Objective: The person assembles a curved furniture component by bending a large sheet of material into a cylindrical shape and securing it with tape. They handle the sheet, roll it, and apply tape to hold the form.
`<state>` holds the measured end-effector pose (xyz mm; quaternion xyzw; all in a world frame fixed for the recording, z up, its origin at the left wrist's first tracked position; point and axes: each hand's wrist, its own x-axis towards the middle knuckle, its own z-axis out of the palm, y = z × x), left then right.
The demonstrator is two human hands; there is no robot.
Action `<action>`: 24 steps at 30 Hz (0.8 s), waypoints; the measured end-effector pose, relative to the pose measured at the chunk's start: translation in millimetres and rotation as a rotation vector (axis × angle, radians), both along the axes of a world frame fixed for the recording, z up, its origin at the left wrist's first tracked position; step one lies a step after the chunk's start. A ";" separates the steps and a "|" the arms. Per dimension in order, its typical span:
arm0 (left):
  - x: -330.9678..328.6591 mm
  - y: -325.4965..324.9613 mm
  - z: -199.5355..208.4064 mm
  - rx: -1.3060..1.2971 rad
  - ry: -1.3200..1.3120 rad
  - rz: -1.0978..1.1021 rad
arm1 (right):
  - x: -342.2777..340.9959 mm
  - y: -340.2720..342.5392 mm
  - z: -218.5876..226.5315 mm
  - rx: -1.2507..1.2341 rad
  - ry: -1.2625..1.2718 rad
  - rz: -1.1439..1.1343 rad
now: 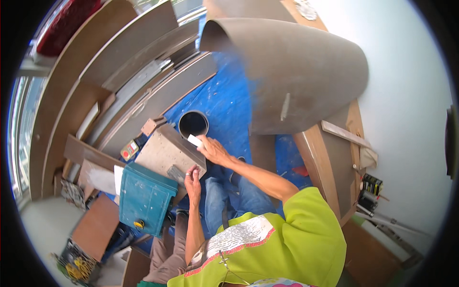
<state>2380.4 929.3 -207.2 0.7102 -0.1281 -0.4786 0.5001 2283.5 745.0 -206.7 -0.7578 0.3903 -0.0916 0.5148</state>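
Observation:
My right hand (215, 152) is closed around a small white block (195, 140) that sticks out past the fingers. It is held over the far right edge of a beige box-like block (165, 152). My left hand (192, 187), with a ring on one finger, is curled at the near edge of that block. Its fingertips meet the end of a flat grey piece (177, 174) lying against the surface; the exact kind of this piece cannot be made out. Just beyond the right hand stands a dark, open round tube (193, 124).
A teal plastic case (147, 197) is close on the left. Long curved boards (129, 45) lean along the left side. A large bent brown sheet (306, 71) rises ahead over a blue tarp (229, 100). Another person's brown-trousered legs (167, 248) are beside me. A yellow-red tape measure (129, 150) lies nearby.

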 end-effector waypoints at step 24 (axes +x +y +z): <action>-273.8 -426.8 306.3 -0.750 -0.136 -0.877 | -192.5 24.9 310.9 -0.527 -0.726 -0.669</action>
